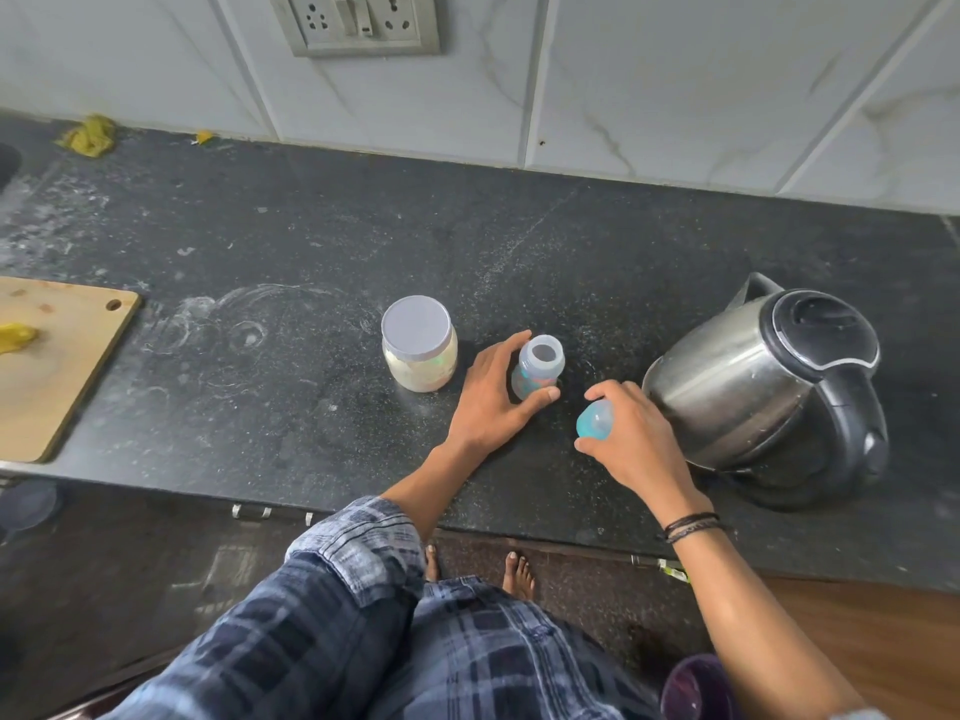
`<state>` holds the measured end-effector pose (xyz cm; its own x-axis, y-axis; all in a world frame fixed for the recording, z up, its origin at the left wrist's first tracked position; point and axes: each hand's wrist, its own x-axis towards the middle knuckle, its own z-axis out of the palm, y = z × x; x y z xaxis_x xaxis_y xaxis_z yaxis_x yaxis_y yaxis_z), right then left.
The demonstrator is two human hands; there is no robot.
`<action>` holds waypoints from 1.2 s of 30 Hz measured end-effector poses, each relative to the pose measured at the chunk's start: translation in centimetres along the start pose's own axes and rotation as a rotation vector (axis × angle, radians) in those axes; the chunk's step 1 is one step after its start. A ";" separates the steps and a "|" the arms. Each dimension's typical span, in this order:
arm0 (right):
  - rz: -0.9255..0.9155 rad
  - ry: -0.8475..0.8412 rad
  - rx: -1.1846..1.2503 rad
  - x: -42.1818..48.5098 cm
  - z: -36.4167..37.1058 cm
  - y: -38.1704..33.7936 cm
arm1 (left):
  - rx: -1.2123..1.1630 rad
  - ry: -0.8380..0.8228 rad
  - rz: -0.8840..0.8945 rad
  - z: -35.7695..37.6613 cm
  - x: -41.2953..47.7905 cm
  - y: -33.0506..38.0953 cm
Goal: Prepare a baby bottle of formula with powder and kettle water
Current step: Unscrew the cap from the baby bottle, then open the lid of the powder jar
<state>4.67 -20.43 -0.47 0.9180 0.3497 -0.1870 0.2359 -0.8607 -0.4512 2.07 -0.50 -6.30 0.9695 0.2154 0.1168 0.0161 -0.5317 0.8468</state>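
The clear baby bottle (540, 366) stands upright, open-mouthed, between the lidded powder jar (420, 345) (pale powder inside) and the steel kettle (753, 387); its blue top (595, 419) is off, beside the kettle.

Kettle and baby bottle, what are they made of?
The kettle body looks like stainless steel: silvery, brushed, with soft reflections. Its lid and handle look like matte black plastic. The baby bottle seems to be clear, slightly cloudy plastic, since colours show through its wall; glass can't be ruled out.
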 end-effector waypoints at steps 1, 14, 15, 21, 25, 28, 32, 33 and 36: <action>0.000 -0.004 -0.002 0.0 0.2 0.0 | -0.009 -0.003 -0.004 -0.1 -0.2 0.0; -0.029 0.012 -0.109 -0.6 -1.4 -1.3 | -0.046 0.142 -0.030 -3.0 -6.8 0.4; -0.055 0.048 -0.098 -0.6 -2.0 -2.0 | -0.035 0.203 -0.003 -3.4 -7.6 0.6; -0.283 0.191 0.071 0.5 -4.2 -9.0 | -0.058 0.636 -0.068 -6.5 -7.6 0.4; -0.425 0.056 -0.064 3.7 -3.5 -14.7 | -0.129 0.556 -0.262 -8.2 -5.0 -0.7; -0.451 -0.076 -0.214 5.9 -2.2 -18.4 | -0.135 0.442 -0.305 -8.8 -3.4 -1.2; -0.470 -0.153 -0.390 7.4 -0.8 -20.9 | -0.137 0.334 -0.295 -8.8 -2.1 -2.3; -0.468 -0.160 -0.414 7.6 -0.7 -21.1 | -0.181 0.329 -0.270 -8.8 -1.9 -2.7; -0.449 -0.185 -0.447 8.0 -0.7 -21.4 | -0.286 0.344 -0.213 -8.9 -1.6 -3.2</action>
<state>7.13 0.56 8.29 0.6389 0.7343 -0.2295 0.7295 -0.6730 -0.1221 -1.68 8.10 -4.56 0.8140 0.5787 0.0494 0.0909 -0.2109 0.9733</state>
